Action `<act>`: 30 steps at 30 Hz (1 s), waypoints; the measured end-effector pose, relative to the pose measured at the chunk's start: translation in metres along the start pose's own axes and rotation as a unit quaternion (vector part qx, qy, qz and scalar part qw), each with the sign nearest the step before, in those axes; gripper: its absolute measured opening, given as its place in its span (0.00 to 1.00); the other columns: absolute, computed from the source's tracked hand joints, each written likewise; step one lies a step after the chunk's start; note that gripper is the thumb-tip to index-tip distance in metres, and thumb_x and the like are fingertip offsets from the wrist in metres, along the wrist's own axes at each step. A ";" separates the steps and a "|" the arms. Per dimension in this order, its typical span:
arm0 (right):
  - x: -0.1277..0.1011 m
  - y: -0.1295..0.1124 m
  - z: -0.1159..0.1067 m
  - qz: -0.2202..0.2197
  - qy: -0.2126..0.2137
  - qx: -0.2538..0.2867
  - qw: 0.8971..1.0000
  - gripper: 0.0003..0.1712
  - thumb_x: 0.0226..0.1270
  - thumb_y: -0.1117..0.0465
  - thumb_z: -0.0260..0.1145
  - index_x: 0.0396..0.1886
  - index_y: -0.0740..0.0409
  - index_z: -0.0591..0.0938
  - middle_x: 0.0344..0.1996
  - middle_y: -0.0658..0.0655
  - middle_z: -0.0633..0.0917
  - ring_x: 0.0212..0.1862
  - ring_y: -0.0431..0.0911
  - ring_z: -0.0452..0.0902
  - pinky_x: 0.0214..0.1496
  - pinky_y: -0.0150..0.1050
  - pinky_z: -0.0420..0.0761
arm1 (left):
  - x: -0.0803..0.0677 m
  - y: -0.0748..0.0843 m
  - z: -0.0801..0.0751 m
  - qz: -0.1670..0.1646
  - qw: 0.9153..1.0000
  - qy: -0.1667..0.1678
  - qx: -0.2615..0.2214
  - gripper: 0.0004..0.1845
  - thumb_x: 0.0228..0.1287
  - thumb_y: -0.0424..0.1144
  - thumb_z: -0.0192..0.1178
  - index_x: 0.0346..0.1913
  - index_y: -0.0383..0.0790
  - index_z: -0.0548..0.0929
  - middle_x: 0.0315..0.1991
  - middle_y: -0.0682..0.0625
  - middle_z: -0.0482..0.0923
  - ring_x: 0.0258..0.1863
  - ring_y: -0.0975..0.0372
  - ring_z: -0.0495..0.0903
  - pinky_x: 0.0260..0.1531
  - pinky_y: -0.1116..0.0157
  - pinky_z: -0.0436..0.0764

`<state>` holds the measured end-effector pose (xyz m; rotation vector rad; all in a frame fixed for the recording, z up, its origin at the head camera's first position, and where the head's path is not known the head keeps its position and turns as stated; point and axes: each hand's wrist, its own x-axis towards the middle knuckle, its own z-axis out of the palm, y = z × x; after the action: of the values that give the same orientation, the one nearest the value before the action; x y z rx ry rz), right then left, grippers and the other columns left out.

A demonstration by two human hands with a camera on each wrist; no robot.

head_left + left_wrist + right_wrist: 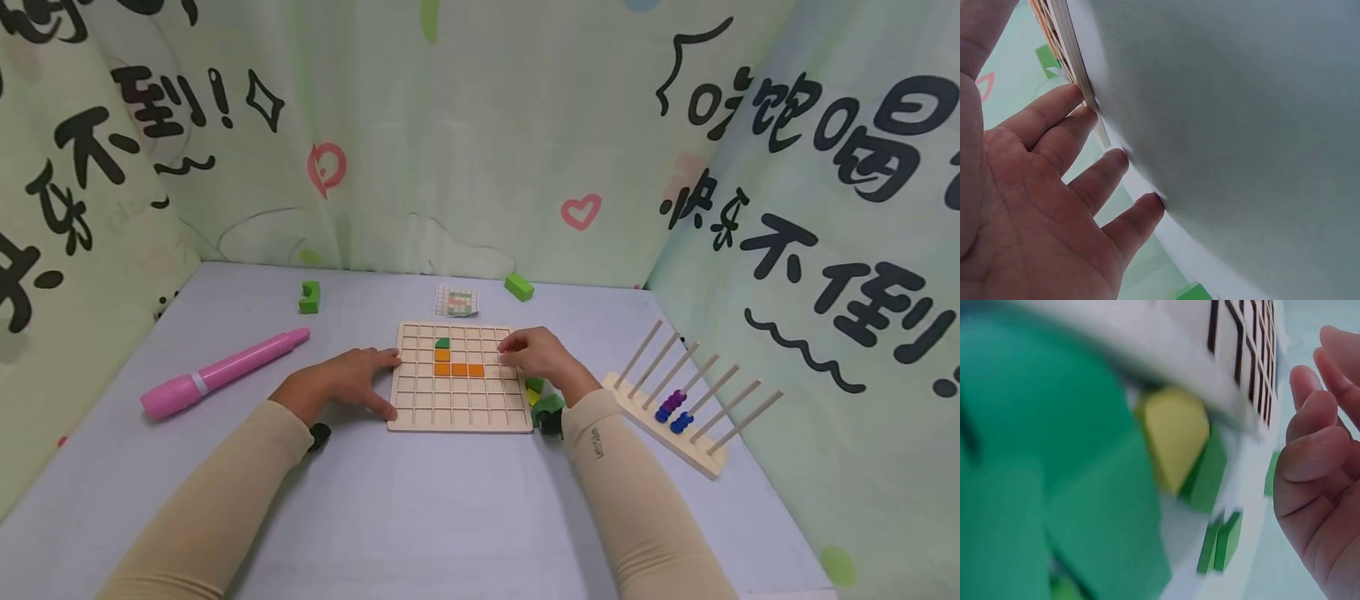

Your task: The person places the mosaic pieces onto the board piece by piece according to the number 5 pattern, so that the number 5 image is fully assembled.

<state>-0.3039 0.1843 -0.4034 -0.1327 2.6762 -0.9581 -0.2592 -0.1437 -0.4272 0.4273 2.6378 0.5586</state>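
I see the wooden grid board (459, 377) lying flat on the tabletop (420, 508), square to me, between the two hands. Left hand (351, 382) rests flat on the tabletop against the board's left edge; its fingers (1060, 112) are straight and spread, the tips touching the board's rim in the left wrist view, holding nothing. Right hand (536, 356) sits over the board's right edge, about mid-height; its fingers (1310, 459) look loosely curled, and I cannot tell from either view whether they pinch a piece. On the board: an orange L-shaped run of tiles (454, 364) near the centre, with a small green tile (442, 342) just above its upper end. Beside the board's lower right corner, close under the right wrist, a cluster of loose blocks (543, 403), green and yellow, blurred in the right wrist view. Further off: a pink marker (223, 372) lying to the left, a notched green block (309, 297) and a plain green block (519, 287) toward the back, a small pattern card (457, 301) just behind the board, and a wooden peg rack (678, 412) with a few blue and purple beads at right.
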 end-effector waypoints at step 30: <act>-0.005 0.057 -0.025 0.079 0.053 -0.081 0.992 0.20 0.71 0.61 0.68 0.61 0.63 0.84 0.58 0.64 0.83 0.53 0.54 0.77 0.60 0.50 0.79 | 0.000 0.000 0.001 -0.003 1.000 -0.001 -0.001 0.58 0.50 0.58 0.80 0.81 0.48 0.62 0.83 0.45 0.56 0.81 0.42 0.54 0.77 0.41 0.60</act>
<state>-0.3064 0.2451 -0.4200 0.0971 2.8097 -0.7188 -0.2591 -0.1437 -0.4279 0.4200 2.6353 0.5579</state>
